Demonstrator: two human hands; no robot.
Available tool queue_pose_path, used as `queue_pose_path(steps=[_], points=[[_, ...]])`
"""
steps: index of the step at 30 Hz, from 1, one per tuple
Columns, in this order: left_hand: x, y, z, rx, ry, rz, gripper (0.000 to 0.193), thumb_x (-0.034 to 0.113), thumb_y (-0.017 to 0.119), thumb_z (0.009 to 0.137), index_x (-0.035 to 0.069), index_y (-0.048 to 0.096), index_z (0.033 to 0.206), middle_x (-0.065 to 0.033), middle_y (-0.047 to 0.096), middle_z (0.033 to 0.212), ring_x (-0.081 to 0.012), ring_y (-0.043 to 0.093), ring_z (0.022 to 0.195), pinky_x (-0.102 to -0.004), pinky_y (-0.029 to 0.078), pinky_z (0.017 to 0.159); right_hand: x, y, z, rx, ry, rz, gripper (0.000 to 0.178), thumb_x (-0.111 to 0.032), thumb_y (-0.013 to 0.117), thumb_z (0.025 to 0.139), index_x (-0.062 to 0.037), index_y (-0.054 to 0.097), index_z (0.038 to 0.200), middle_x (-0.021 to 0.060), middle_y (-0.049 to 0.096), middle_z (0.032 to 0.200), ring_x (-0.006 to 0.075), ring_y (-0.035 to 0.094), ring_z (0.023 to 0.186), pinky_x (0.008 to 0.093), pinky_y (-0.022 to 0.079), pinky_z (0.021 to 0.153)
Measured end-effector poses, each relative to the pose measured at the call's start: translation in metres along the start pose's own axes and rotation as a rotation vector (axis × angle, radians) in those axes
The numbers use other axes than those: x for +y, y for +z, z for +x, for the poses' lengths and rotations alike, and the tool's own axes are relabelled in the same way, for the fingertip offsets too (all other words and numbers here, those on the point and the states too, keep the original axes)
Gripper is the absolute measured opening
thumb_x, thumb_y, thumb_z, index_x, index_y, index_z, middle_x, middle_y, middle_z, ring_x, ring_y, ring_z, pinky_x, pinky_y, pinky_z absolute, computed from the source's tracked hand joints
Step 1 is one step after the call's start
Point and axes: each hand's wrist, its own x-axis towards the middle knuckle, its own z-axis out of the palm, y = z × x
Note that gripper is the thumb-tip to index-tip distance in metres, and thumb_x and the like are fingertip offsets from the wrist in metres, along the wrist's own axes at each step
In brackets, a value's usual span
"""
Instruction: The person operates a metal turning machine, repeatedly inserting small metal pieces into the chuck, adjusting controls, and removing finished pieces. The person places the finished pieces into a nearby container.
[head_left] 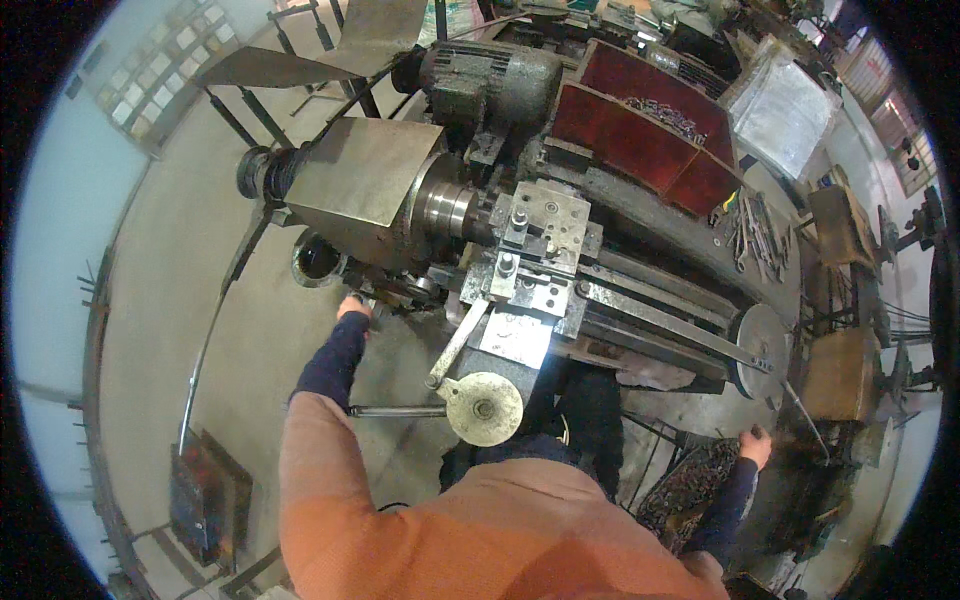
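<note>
My left hand reaches under the headstock end of a small metal lathe. Its fingers are curled in beside the machine's lower parts, and what they grip is hidden. On the far right, my right hand is closed, fingers pressed together, beside a heap of small dark metal parts. Anything in it is too small to make out. Between my arms are the lathe's chuck, the tool slide, a flat lever and a round handwheel disc.
Behind the lathe stand an electric motor and a red tray holding small metal pieces. Wrenches and pliers lie to its right. A large round disc ends the bed. A long thin rod slants down at the left.
</note>
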Motion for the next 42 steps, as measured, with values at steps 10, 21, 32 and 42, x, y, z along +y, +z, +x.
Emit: queue_pose_path(steps=[10,21,32,42], points=[[-0.019,-0.058,-0.039,-0.022,0.344,0.295,0.038,0.025,0.059,0.075,0.002,0.054,0.104,-0.0207,0.062,0.095,-0.0359,0.06,0.089,-0.0427,0.048,0.077,-0.193,-0.056,0.039,-0.037,-0.958,0.43,0.04,-0.01,0.059,0.064,0.0003,0.062,0.102,0.0137,0.064,0.1,0.0212,0.06,0.095,0.0313,0.045,0.084],[-0.158,-0.336,-0.113,0.658,0.303,0.11,0.036,0.035,0.049,0.086,0.005,0.058,0.104,-0.0175,0.063,0.095,-0.0352,0.059,0.088,-0.0421,0.046,0.076,-0.492,-0.008,-0.239,-0.701,-1.692,0.109,0.036,-0.025,0.062,0.055,-0.0078,0.069,0.086,0.0191,0.064,0.087,0.0312,0.063,0.076,0.0366,0.05,0.073],[-0.156,-0.233,-0.263,0.64,-0.178,0.038,0.056,0.057,0.038,0.084,0.005,0.059,0.086,-0.0202,0.061,0.087,-0.0384,0.058,0.083,-0.0476,0.043,0.07,-0.505,0.014,-0.26,-0.465,-1.65,0.021,0.035,-0.023,0.063,0.055,0.0012,0.066,0.08,0.0218,0.063,0.083,0.0327,0.063,0.081,0.0372,0.05,0.075],[-0.098,-0.225,-0.286,0.565,-0.071,0.073,0.043,0.045,0.053,0.08,0.002,0.055,0.084,-0.0207,0.061,0.08,-0.0406,0.058,0.076,-0.048,0.044,0.064,-0.467,-0.081,-0.14,-0.027,-1.441,0.228,0.018,-0.024,0.06,0.053,-0.0087,0.068,0.06,0.0151,0.06,0.059,0.0307,0.062,0.063,0.0384,0.051,0.064]])
